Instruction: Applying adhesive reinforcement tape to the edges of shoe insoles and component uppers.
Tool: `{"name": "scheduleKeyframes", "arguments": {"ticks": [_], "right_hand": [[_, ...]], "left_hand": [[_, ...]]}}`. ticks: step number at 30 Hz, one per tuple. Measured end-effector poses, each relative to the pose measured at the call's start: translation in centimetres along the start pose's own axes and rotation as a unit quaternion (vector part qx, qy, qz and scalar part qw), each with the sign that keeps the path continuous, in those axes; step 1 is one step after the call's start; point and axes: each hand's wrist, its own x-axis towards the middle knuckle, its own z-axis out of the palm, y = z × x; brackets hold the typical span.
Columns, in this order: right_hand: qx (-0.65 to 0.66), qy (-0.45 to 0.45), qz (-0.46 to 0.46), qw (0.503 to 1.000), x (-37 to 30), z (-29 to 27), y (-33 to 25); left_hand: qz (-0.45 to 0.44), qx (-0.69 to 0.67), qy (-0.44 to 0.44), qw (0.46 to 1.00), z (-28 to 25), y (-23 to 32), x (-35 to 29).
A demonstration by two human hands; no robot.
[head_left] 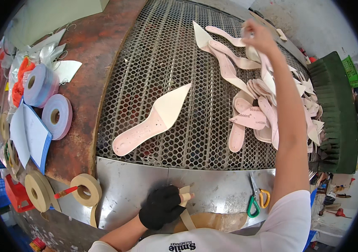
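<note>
My left hand (162, 206), in a black glove with bare fingertips, is closed on a strip of beige tape (187, 219) at the metal front edge. Far off to the right, my right hand (258, 37) is raised over pale pink shoe insoles (232, 38). Its curled fingers are blurred, and whether they hold anything is unclear. Under and beside the right forearm lies a heap of pink insoles (267, 109) with cream pointed toes. One single insole (153, 119) rests apart on the perforated mesh belt (145, 63), its pointed toe aimed away to the right.
Scissors (254, 197) with green and yellow handles lie on the metal edge (216, 180). Beige tape rolls (87, 191) with a red pen stand at the left front. Wide pale rolls (57, 116) and a blue clipboard (40, 138) sit left. A dark fringed curtain (334, 113) hangs right.
</note>
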Motion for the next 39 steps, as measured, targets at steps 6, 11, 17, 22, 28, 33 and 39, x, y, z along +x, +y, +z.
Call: {"name": "scheduleKeyframes", "arguments": {"ticks": [6, 11, 17, 22, 28, 33, 39], "right_hand": [[-0.222, 0.189, 0.062, 0.954, 1.1, 1.2, 1.1], [-0.150, -0.036, 0.007, 0.988, 2.2, 6.2, -7.8], [-0.203, -0.013, 0.101, 0.974, 1.4, 11.1, -9.8], [-0.156, -0.119, 0.154, 0.968, 2.6, 9.2, -7.7], [-0.025, 0.030, -0.016, 0.999, 0.6, 4.6, -15.1], [0.101, 0.104, -0.206, 0.968, -6.8, -0.3, -20.6], [0.317, 0.002, -0.379, 0.870, -14.0, -3.3, -26.9]], "left_hand": [[-0.001, 0.001, 0.016, 1.000, -0.1, 0.3, 0.9], [-0.009, -0.002, 0.016, 1.000, -0.3, 0.6, 0.4], [-0.015, 0.011, -0.011, 1.000, -0.2, 0.6, 0.1], [-0.027, -0.011, -0.013, 0.999, -0.1, 0.7, 0.3], [-0.046, -0.005, -0.015, 0.999, -0.7, 0.9, 0.5], [-0.046, -0.009, -0.022, 0.999, -0.6, 0.8, 0.5], [-0.017, -0.072, 0.080, 0.994, 1.7, -1.7, -1.3]]}}
